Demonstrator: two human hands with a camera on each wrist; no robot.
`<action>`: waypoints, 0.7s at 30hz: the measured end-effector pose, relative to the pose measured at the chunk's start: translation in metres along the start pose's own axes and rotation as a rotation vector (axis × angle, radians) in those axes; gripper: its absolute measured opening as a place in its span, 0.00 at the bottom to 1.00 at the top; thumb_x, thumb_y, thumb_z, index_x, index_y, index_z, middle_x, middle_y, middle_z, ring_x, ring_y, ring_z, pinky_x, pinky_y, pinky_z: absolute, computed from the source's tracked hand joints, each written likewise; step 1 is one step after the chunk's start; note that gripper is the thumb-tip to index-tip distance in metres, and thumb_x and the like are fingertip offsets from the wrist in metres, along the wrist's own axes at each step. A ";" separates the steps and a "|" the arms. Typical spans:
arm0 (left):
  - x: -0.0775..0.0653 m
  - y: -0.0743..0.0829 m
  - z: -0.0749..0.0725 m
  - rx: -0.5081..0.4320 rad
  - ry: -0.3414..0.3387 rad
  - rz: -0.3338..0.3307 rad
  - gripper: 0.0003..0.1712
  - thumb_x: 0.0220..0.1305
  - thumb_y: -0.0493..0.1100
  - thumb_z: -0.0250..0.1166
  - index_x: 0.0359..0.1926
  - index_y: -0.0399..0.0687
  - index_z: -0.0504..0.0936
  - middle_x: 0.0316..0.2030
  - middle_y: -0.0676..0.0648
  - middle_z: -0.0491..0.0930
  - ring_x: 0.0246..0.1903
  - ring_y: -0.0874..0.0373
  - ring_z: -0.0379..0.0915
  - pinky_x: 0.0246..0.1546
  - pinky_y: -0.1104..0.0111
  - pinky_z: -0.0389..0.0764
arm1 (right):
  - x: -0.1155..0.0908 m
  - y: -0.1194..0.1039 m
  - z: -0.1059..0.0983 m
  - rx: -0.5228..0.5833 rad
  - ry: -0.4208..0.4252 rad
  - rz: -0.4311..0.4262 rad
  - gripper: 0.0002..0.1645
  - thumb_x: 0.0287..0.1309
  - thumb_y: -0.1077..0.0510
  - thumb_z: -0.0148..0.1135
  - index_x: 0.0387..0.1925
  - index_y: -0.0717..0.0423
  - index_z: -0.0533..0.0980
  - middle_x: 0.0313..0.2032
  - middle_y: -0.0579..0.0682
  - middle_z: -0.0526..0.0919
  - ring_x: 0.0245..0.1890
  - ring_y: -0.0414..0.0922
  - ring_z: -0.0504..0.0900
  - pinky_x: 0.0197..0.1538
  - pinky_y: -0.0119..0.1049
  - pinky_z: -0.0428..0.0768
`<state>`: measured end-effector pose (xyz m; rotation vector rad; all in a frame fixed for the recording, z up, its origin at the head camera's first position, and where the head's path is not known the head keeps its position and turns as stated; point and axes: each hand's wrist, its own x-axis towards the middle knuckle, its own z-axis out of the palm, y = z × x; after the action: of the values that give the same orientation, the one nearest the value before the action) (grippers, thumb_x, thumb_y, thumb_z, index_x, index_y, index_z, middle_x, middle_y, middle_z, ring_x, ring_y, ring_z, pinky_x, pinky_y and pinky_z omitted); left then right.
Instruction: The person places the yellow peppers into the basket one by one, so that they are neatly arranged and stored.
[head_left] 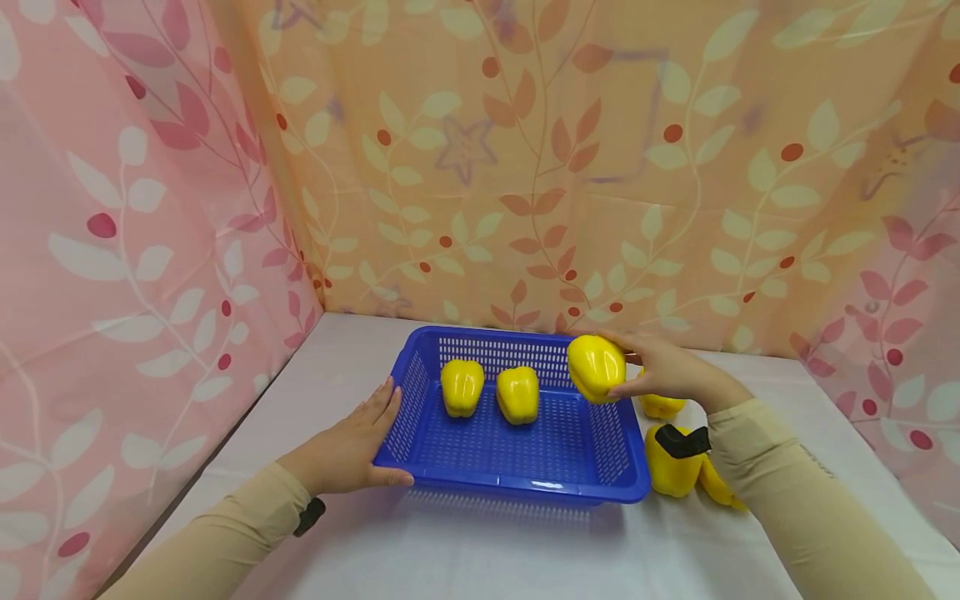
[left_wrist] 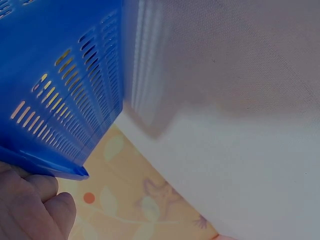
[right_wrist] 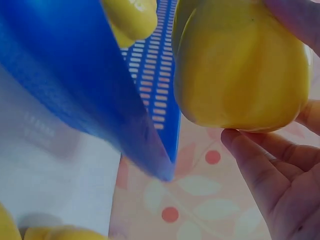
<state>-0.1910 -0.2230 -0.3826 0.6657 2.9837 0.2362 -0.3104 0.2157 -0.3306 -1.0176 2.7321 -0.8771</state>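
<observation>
A blue plastic basket (head_left: pixel 501 481) with slotted walls stands on the table. Inside it lie two yellow bell peppers, one to the left (head_left: pixel 462 387) and another near the middle (head_left: pixel 517 395). My right hand (head_left: pixel 667 367) grips a third yellow bell pepper (head_left: pixel 597 368) between thumb and fingers, over the basket's right rim. The right wrist view shows that pepper (right_wrist: pixel 242 70) up close, beside the basket wall (right_wrist: pixel 75 65). My left hand (head_left: pixel 352 442) rests against the basket's left side with its fingers extended and its thumb at the front corner.
Right of the basket, several more yellow bell peppers lie on the white tabletop, among them a front one (head_left: pixel 669 471) and a back one (head_left: pixel 663 407), partly hidden by my right arm. Leaf-patterned curtains (head_left: pixel 465 167) enclose the back and sides.
</observation>
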 end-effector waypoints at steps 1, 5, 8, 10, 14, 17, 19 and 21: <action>0.000 0.000 0.001 0.001 0.000 -0.001 0.68 0.44 0.78 0.55 0.70 0.38 0.38 0.70 0.39 0.30 0.69 0.47 0.30 0.66 0.53 0.47 | 0.002 -0.001 0.001 0.003 -0.005 0.000 0.55 0.37 0.41 0.73 0.68 0.39 0.56 0.58 0.49 0.68 0.58 0.50 0.66 0.58 0.52 0.68; 0.000 -0.001 0.002 0.002 -0.004 -0.011 0.68 0.43 0.78 0.55 0.70 0.39 0.37 0.70 0.40 0.29 0.70 0.48 0.29 0.66 0.54 0.47 | 0.008 -0.006 0.007 0.013 -0.027 0.013 0.54 0.38 0.39 0.72 0.67 0.35 0.55 0.57 0.47 0.69 0.55 0.48 0.69 0.57 0.51 0.70; 0.000 -0.001 0.002 0.001 -0.008 -0.019 0.69 0.43 0.78 0.55 0.70 0.40 0.36 0.70 0.40 0.29 0.70 0.49 0.29 0.66 0.54 0.47 | 0.012 -0.010 0.010 0.042 -0.051 -0.002 0.54 0.39 0.42 0.72 0.68 0.38 0.55 0.58 0.48 0.68 0.54 0.48 0.71 0.56 0.49 0.71; 0.000 -0.001 0.002 0.004 -0.012 -0.022 0.69 0.43 0.78 0.55 0.70 0.40 0.36 0.70 0.41 0.29 0.70 0.49 0.28 0.66 0.55 0.47 | 0.014 -0.011 0.012 0.055 -0.062 -0.017 0.55 0.40 0.43 0.72 0.68 0.42 0.55 0.61 0.51 0.65 0.54 0.49 0.72 0.55 0.48 0.72; 0.000 -0.001 0.001 0.004 -0.008 -0.016 0.68 0.43 0.78 0.55 0.70 0.39 0.36 0.70 0.40 0.29 0.70 0.48 0.29 0.66 0.54 0.48 | 0.019 -0.011 0.016 0.062 -0.069 -0.031 0.55 0.40 0.45 0.73 0.68 0.50 0.55 0.66 0.55 0.59 0.57 0.51 0.69 0.56 0.47 0.72; 0.000 0.000 0.000 0.002 -0.006 -0.014 0.68 0.43 0.78 0.56 0.70 0.39 0.36 0.70 0.39 0.30 0.69 0.47 0.30 0.65 0.53 0.49 | 0.022 -0.010 0.018 0.040 -0.068 -0.038 0.56 0.40 0.45 0.73 0.68 0.57 0.55 0.66 0.59 0.56 0.58 0.53 0.68 0.56 0.47 0.71; 0.000 0.000 0.001 0.002 -0.005 -0.013 0.68 0.43 0.77 0.56 0.70 0.39 0.37 0.70 0.39 0.30 0.69 0.46 0.30 0.65 0.52 0.49 | 0.024 -0.009 0.019 0.031 -0.073 -0.043 0.57 0.40 0.45 0.73 0.67 0.60 0.55 0.66 0.60 0.56 0.58 0.54 0.68 0.56 0.47 0.71; 0.000 0.000 0.001 0.005 -0.012 -0.021 0.68 0.43 0.77 0.56 0.70 0.40 0.36 0.70 0.40 0.30 0.69 0.47 0.30 0.65 0.53 0.49 | 0.027 -0.009 0.020 0.028 -0.082 -0.040 0.57 0.40 0.45 0.73 0.67 0.62 0.55 0.66 0.61 0.57 0.58 0.54 0.68 0.56 0.47 0.71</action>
<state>-0.1907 -0.2227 -0.3831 0.6340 2.9787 0.2226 -0.3202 0.1840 -0.3391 -1.0819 2.6335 -0.8571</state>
